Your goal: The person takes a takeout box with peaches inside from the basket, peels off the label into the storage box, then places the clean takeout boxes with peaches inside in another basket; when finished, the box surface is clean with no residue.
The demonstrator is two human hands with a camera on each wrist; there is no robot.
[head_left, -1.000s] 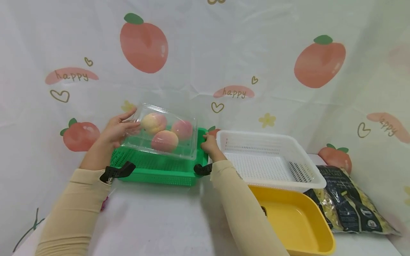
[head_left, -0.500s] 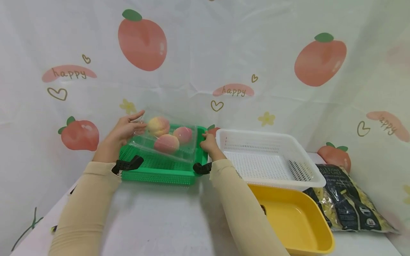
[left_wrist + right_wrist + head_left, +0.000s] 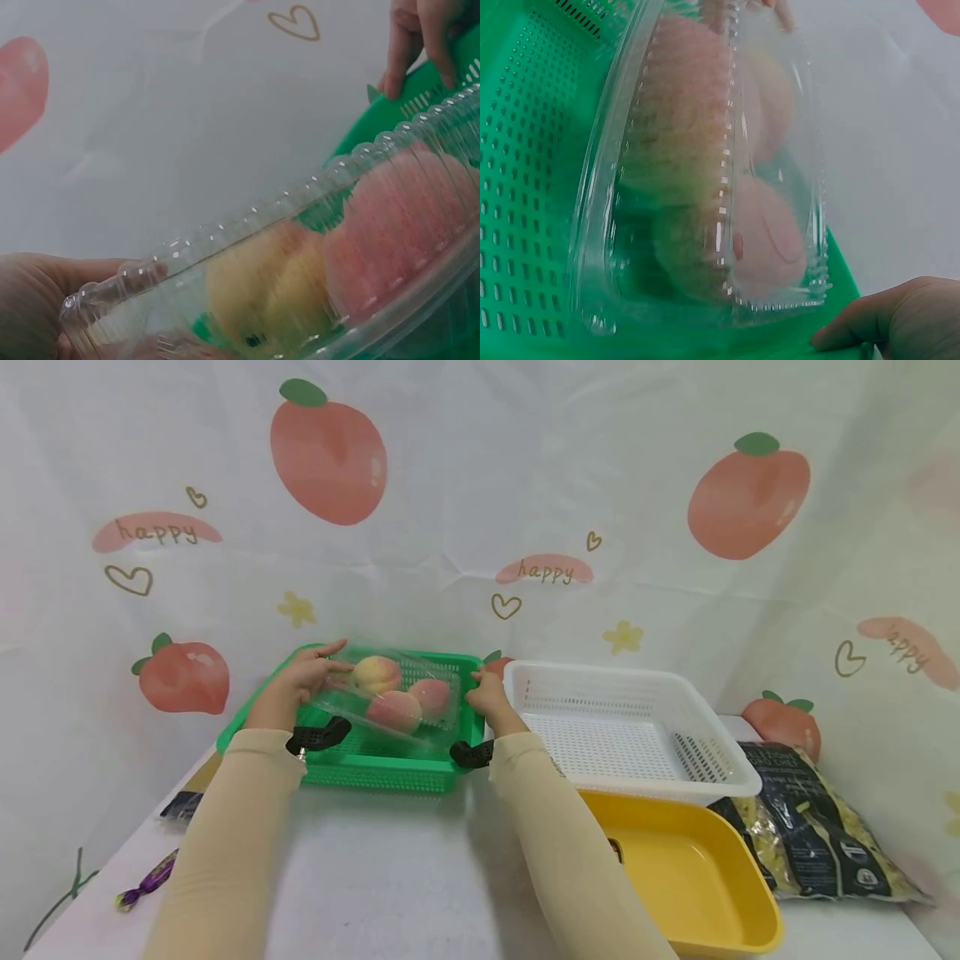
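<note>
My left hand [image 3: 300, 678] grips the left end of a clear plastic clamshell box [image 3: 600, 225]. Inside the box lie three pink-and-yellow peaches [image 3: 396, 711]. The box is tilted and is inside or just over the green perforated basket [image 3: 382, 763], overlapping its interior in the head view. At the basket's right end, my right hand [image 3: 492, 695] holds the rim, thumb on one side in the right wrist view. The far fingers of the left hand are partly hidden behind the clear plastic.
Right of the green basket stands a white perforated basket [image 3: 615, 789], with a yellow tray [image 3: 697, 877] in front. A dark food bag [image 3: 817, 843] lies at far right. On the left are a purple-wrapped candy [image 3: 153, 877] and a partly hidden packet [image 3: 191, 797].
My left hand has moved the box of peaches down and slightly right, lower into the green basket's outline. The right hand stays on the rim. The candy and packet now show at left.
</note>
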